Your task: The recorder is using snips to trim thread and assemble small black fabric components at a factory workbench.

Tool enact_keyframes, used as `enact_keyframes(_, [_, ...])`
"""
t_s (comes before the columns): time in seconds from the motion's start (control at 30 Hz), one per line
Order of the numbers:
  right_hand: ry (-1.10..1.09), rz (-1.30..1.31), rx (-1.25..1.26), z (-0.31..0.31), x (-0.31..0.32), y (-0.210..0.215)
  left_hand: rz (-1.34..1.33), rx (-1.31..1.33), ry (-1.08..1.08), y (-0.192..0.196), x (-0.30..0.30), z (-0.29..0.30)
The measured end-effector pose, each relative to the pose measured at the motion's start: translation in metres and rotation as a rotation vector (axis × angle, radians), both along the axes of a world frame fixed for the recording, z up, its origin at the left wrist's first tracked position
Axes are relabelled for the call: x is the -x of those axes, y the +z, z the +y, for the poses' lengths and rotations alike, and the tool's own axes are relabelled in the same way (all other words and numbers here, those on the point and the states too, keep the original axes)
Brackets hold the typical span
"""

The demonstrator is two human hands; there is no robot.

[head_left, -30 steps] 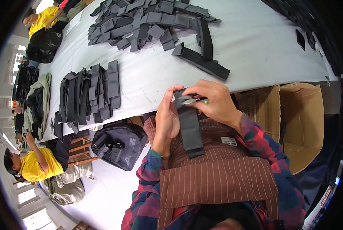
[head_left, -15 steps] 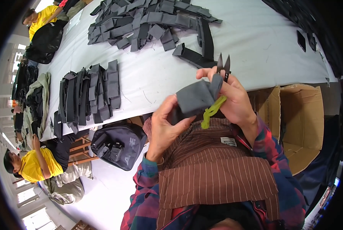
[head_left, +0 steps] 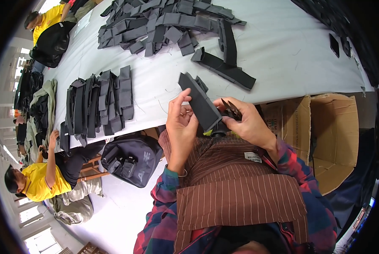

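A dark grey fabric strip (head_left: pixel 203 103) is held up in front of my apron, slanting with its far end toward the table. My left hand (head_left: pixel 182 127) is closed at its left edge, fingertips touching the cloth. Thumb and fingers of my right hand (head_left: pixel 253 126) pinch the strip's lower end. That same hand also carries thread snips (head_left: pixel 231 109), their dark blades pointing up and left. Bits of a yellow-green band (head_left: pixel 207 132) show below the strip, mostly hidden behind it and the right hand.
A large heap of grey strips (head_left: pixel 168 23) lies across the table's far side, with a loose strip (head_left: pixel 225 70) nearer me. Stacked strips (head_left: pixel 98 101) are lined up left. A black bag (head_left: pixel 132 161) sits below; a cardboard box (head_left: pixel 335 144) stands right. Two people in yellow work at left.
The strip has been turned from a folded bundle to lie lengthwise, its end pointing up-left. My right hand has come down, and its snips now tilt left. The yellow-green band is mostly covered.
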State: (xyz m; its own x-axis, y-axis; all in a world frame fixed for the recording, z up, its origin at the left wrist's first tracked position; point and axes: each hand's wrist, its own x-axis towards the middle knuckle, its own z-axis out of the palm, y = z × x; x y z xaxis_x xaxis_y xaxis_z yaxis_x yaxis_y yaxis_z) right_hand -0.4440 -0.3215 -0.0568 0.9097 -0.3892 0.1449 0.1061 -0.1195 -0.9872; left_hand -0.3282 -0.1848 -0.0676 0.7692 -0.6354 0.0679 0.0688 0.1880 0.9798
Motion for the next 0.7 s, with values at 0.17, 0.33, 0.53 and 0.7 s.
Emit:
enact_keyframes(0.17, [0.027, 0.028, 0.332, 0.000, 0.005, 0.000, 0.506, 0.118, -0.078, -0.013, -0.016, 0.007])
enact_keyframes(0.33, [0.020, 0.037, 0.551, 0.005, 0.008, -0.011, 0.631, 0.141, -0.027, -0.011, -0.022, -0.002])
enact_keyframes(0.53, [-0.008, 0.069, 0.533, 0.001, 0.007, -0.016, 0.599, 0.084, -0.058, -0.008, -0.016, -0.002])
enact_keyframes(0.7, [-0.135, 0.136, 0.313, -0.006, 0.007, -0.010, 0.366, 0.122, 0.022, -0.004, -0.012, 0.002])
